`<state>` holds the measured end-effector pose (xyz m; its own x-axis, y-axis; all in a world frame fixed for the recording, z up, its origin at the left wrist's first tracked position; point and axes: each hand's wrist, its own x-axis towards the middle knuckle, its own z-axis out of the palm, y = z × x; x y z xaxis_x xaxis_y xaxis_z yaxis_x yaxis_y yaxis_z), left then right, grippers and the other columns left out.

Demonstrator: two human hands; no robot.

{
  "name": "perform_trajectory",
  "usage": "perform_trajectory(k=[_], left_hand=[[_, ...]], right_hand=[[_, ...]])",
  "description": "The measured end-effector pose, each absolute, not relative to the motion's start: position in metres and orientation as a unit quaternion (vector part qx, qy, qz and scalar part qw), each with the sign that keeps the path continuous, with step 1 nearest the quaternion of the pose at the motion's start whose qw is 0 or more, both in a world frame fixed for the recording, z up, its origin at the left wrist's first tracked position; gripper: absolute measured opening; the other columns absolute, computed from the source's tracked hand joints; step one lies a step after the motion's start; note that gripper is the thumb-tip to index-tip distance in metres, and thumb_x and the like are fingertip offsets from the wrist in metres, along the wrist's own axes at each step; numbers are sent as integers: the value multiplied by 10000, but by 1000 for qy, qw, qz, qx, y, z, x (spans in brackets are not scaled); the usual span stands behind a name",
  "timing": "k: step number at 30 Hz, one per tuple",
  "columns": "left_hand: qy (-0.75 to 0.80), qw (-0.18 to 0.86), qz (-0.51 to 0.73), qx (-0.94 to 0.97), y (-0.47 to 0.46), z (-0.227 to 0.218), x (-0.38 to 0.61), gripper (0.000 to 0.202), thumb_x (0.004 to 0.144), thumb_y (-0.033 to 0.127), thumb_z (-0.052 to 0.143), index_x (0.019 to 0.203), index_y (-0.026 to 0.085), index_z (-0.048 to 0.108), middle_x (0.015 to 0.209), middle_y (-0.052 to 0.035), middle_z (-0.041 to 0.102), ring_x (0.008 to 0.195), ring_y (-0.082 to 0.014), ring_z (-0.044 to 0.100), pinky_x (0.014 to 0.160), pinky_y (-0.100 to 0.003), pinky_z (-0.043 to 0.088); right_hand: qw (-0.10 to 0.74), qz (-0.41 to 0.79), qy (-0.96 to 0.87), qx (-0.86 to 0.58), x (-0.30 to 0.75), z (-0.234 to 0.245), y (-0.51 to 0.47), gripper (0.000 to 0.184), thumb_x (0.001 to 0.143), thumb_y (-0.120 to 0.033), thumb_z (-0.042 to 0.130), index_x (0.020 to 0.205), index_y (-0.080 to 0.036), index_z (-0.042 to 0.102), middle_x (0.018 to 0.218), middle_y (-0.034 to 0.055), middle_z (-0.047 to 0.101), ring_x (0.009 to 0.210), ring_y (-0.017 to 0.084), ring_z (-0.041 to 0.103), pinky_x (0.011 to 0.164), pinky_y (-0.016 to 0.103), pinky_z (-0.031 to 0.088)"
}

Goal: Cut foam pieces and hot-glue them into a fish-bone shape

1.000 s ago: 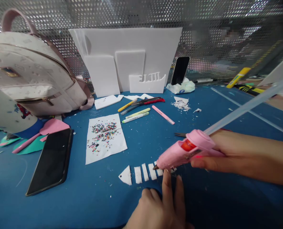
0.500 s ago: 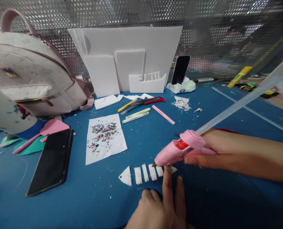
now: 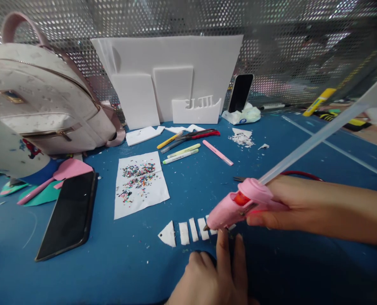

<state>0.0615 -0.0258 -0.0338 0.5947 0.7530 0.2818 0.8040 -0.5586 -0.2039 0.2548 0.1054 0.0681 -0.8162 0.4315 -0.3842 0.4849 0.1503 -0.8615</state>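
Note:
My right hand point(image 3: 271, 216) is wrapped round the handle of a pink hot glue gun point(image 3: 229, 209), from whose back a long clear glue stick point(image 3: 302, 148) sticks out. The gun's nozzle points down at a white foam strip point(image 3: 203, 228). My left hand point(image 3: 210, 275) lies low with two fingers stretched forward and the others bent. Its foremost fingertip is at the row of foam pieces, just under the gun. A triangular foam fish head point(image 3: 168, 234) with a black dot and more strips point(image 3: 184, 234) lie leftward in line. The row's right end is mostly hidden by the gun.
White paper with glitter point(image 3: 140, 199) lies ahead, left of centre. Beyond are several markers point(image 3: 182, 156), a red-handled tool point(image 3: 204, 133) and foam boards point(image 3: 134, 101). A phone point(image 3: 67, 216) and a backpack point(image 3: 42, 97) are at left. Pliers tips point(image 3: 239, 179) show behind the gun.
The glue gun's nozzle has moved slightly lower, nearer the foam strips, with my right hand. My left hand has hardly moved.

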Motion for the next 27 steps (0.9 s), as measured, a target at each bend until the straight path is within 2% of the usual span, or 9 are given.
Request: perform_trajectory(k=[4, 8, 12, 17, 22, 27], left_hand=[[-439, 159, -78, -881, -26, -35, 62, 755, 885, 709, 563, 1435, 191, 569, 1365, -230, 623, 421, -116, 567, 377, -257, 407], [-437, 142, -65, -886, -26, -32, 62, 725, 923, 655, 553, 1457, 165, 541, 1396, -250, 584, 439, -124, 588, 383, -258, 430], [-443, 129, -61, -885, -26, -28, 62, 745, 881, 662, 616, 1446, 180, 555, 1362, -223, 625, 463, -136, 610, 407, -262, 472], [-445, 128, -45, -885, -27, -27, 62, 795, 817, 650, 704, 1451, 196, 548, 1401, -212, 598, 468, -130, 609, 413, -265, 480], [-430, 125, -39, -893, -25, -25, 59, 735, 921, 670, 548, 1460, 170, 534, 1429, -252, 542, 463, -147, 634, 430, -303, 512], [-416, 125, -39, -900, -22, -21, 56, 696, 946, 631, 536, 1461, 162, 533, 1408, -253, 553, 466, -167, 645, 414, -315, 510]], right_hand=[[13, -547, 782, 297, 251, 69, 109, 413, 991, -308, 530, 1396, -337, 608, 1318, 5, 654, 1295, 240, 574, 1053, 337, 476], [16, -514, 799, 312, 252, 73, 111, 402, 986, -337, 532, 1376, -356, 627, 1292, -6, 670, 1276, 237, 588, 958, 288, 511], [24, -527, 786, 322, 254, 75, 108, 413, 969, -317, 574, 1375, -370, 625, 1250, -16, 694, 1212, 218, 634, 989, 281, 499], [7, -550, 779, 302, 250, 70, 109, 406, 984, -352, 540, 1381, -332, 624, 1292, 6, 672, 1260, 241, 599, 1031, 330, 486], [17, -508, 801, 316, 259, 69, 114, 401, 985, -379, 527, 1368, -336, 637, 1310, -4, 658, 1318, 254, 542, 1100, 342, 419], [31, -481, 809, 337, 271, 66, 116, 421, 982, -384, 530, 1394, -353, 609, 1351, -14, 628, 1323, 259, 524, 1101, 335, 417]])
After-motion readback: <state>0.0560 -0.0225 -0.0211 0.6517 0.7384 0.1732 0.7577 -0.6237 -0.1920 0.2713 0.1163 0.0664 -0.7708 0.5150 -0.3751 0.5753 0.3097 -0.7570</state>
